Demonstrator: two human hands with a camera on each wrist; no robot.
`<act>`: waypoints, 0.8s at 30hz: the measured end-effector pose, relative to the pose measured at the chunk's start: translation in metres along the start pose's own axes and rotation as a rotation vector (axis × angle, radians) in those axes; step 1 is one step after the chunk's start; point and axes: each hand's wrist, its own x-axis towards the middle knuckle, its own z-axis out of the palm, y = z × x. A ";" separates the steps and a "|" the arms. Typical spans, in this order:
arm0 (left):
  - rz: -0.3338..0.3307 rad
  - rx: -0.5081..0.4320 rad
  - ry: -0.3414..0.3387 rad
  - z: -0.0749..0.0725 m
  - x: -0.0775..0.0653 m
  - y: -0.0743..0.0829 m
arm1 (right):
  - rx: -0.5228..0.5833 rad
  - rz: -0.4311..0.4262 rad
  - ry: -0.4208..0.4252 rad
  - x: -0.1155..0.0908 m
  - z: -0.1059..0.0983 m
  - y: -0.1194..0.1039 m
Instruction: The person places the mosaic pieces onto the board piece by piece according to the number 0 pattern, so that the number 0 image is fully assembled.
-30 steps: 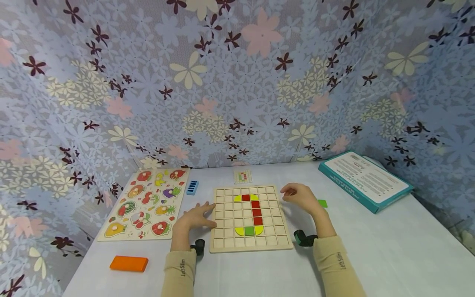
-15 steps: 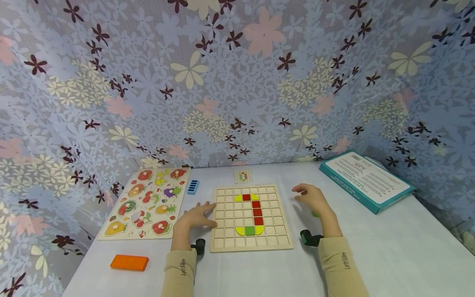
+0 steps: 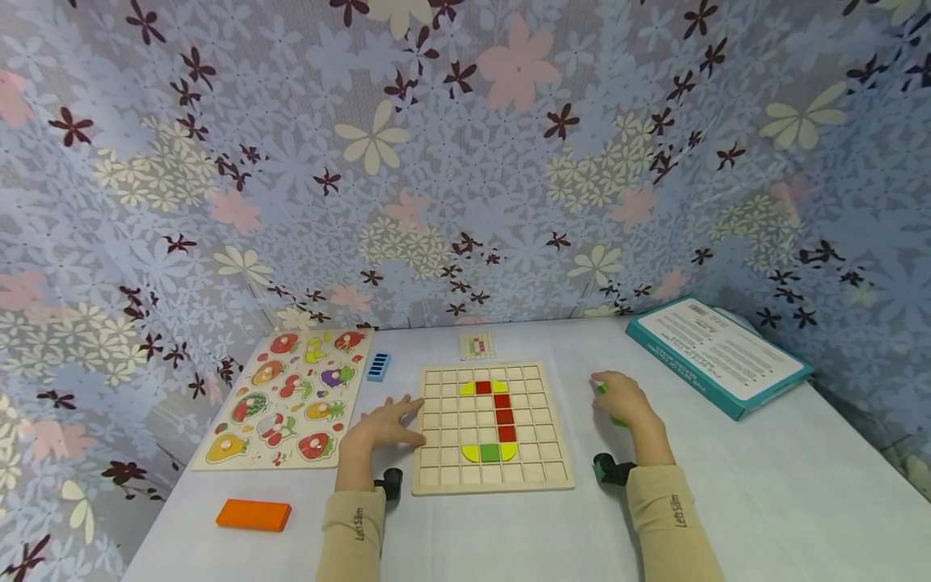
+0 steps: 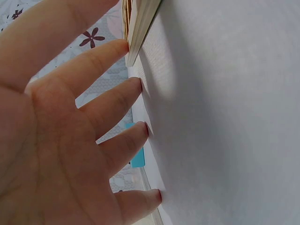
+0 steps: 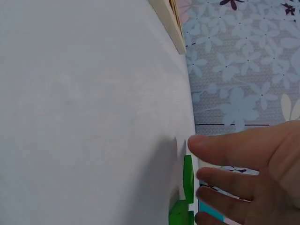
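Observation:
A square wooden grid board lies on the table. Red, yellow and green tiles sit in its cells as a curved outline. My left hand is spread at the board's left edge, with fingertips on the table and touching the edge; straight fingers show in the left wrist view. To the right of the board, my right hand is low over small green tiles. Its thumb and fingertips are right beside one tile, fingers extended; the right wrist view shows no clear grip. The hand partly hides the tiles in the head view.
A small pattern card lies behind the board. Left are a fruit puzzle board, a blue block and an orange block. A teal box lies at the back right, before a flowered curtain.
My right hand has moved right, away from the board's edge, and then down to the green tiles. The left hand stays at the board's left edge.

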 end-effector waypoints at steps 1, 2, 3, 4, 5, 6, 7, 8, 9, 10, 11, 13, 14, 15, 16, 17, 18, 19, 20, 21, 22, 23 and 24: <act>0.000 0.000 0.000 0.000 0.000 0.000 | -0.012 0.000 -0.004 -0.001 0.000 0.001; 0.000 0.000 -0.001 0.000 0.000 0.000 | -0.020 0.001 -0.006 -0.001 0.000 0.001; 0.001 0.001 -0.001 0.000 0.000 -0.001 | -0.029 -0.001 -0.005 -0.001 0.001 0.001; 0.002 0.002 -0.001 0.000 0.000 -0.001 | -0.033 0.001 -0.002 -0.001 0.001 0.001; 0.003 0.001 0.000 0.001 0.001 -0.001 | -0.042 -0.008 0.005 -0.001 0.002 0.001; 0.004 0.001 0.000 0.001 0.001 -0.001 | -0.044 -0.010 0.013 -0.001 0.003 0.000; 0.004 0.000 0.000 0.001 0.001 -0.001 | -0.044 -0.013 0.021 0.000 0.003 0.000; 0.004 -0.001 0.001 0.001 0.001 -0.001 | -0.040 -0.015 0.027 0.000 0.004 -0.001; 0.005 -0.001 0.001 0.001 0.001 -0.001 | -0.036 -0.020 0.034 0.001 0.005 -0.002; 0.003 -0.001 0.000 0.000 0.001 -0.001 | -0.029 -0.023 0.039 0.001 0.005 -0.003; 0.003 -0.001 -0.001 0.000 0.001 -0.001 | -0.022 -0.024 0.044 0.001 0.006 -0.003; 0.001 0.000 -0.003 0.000 0.001 -0.001 | -0.007 -0.028 0.052 0.001 0.006 -0.004; -0.001 0.000 -0.003 0.000 0.001 -0.001 | -0.002 -0.032 0.054 0.000 0.006 -0.004; -0.002 0.002 -0.004 0.000 0.001 -0.001 | 0.004 -0.038 0.056 0.000 0.006 -0.004; -0.003 0.003 -0.004 0.001 0.002 -0.001 | 0.009 -0.042 0.057 0.000 0.006 -0.005; -0.002 0.004 -0.003 0.001 0.002 -0.001 | 0.012 -0.048 0.058 0.000 0.006 -0.005; -0.001 0.004 -0.001 0.001 0.001 -0.001 | 0.013 -0.057 0.060 -0.001 0.006 -0.005; -0.002 0.006 -0.001 0.001 0.001 -0.001 | 0.013 -0.067 0.063 -0.001 0.005 -0.005; -0.002 0.007 0.000 0.001 0.001 -0.002 | 0.013 -0.073 0.066 -0.001 0.005 -0.005; -0.001 0.007 0.001 0.001 0.001 -0.002 | 0.011 -0.078 0.069 -0.001 0.005 -0.005; -0.001 0.007 0.002 0.001 0.001 -0.002 | 0.009 -0.080 0.072 -0.002 0.005 -0.005; -0.001 0.006 0.003 0.001 0.002 -0.002 | 0.011 -0.083 0.077 -0.002 0.005 -0.005; -0.001 0.006 0.004 0.001 0.002 -0.002 | 0.013 -0.082 0.081 -0.002 0.006 -0.005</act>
